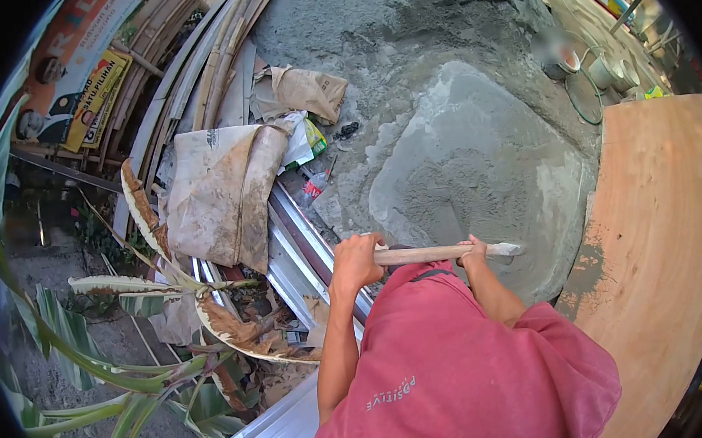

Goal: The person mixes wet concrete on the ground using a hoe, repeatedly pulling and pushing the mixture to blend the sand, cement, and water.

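A pale wooden handle [423, 255] lies crosswise in front of my body, held in both hands. My left hand [359, 259] is closed around its left part. Farther right, my right hand [473, 251] grips it near the whitish, cement-crusted end. Whether a tool head is attached cannot be made out. Beyond and below the handle spreads a patch of wet grey cement mix [477, 161], with a rough, stirred hollow near my hands.
Plywood [655, 255] borders the mix at right. At left are a folded dirty sack [223, 191], metal strips [293, 260], bamboo poles [222, 57] and a leafy plant [143, 388]. Buckets [604, 71] and a hose [585, 109] sit at the upper right.
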Demonstrator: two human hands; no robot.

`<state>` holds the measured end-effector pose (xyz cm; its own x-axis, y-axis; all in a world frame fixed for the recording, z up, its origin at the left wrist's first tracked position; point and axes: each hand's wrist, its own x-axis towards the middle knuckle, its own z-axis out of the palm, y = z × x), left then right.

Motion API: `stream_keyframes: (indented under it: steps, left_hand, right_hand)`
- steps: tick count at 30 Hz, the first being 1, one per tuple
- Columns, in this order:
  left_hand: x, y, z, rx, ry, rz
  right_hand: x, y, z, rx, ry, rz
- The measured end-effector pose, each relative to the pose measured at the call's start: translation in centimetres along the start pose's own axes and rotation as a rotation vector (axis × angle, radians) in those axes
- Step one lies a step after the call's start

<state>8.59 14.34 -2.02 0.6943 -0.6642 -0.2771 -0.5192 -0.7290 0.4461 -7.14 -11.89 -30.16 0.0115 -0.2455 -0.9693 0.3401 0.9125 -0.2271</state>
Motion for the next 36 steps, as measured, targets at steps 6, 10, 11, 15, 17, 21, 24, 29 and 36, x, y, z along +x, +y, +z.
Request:
stream_keyframes:
  steps: [6,10,11,15,17,21,24,29,36]
  left_hand:
    - [5.2,-5.1,-7.0,0.026,-0.057,0.067]
    - [7.8,-6.1,-11.5,0.017,-0.066,0.103]
    - [8.5,-6.4,-12.2,0.021,-0.048,0.122]
    - [12.2,-9.3,-13.5,0.006,-0.085,0.188]
    - [15.0,-10.5,-14.2,0.009,-0.09,0.202]
    - [23.0,-13.8,-16.4,0.067,-0.201,0.383]
    - [29.9,-15.3,-18.0,0.099,-0.267,0.481]
    - [39.9,-15.7,-22.7,0.07,-0.258,0.639]
    - [48.9,-12.0,-26.7,0.22,-0.432,0.869]
  right_hand:
    - [-0.2,6.0,7.8,0.092,-0.071,0.059]
    - [-3.1,7.3,12.8,0.147,-0.112,0.06]
    - [-3.6,7.6,13.9,0.173,-0.122,0.067]
    - [-4.7,8.5,16.8,0.253,-0.14,0.055]
    - [-5.4,9.6,18.8,0.277,-0.093,-0.009]
    - [-3.0,10.7,21.9,0.41,-0.126,0.029]
    - [-2.4,11.1,25.2,0.413,-0.055,-0.052]
    - [-2.5,11.6,30.6,0.524,-0.052,-0.053]
    - [-3.1,12.2,35.1,0.743,0.071,-0.138]
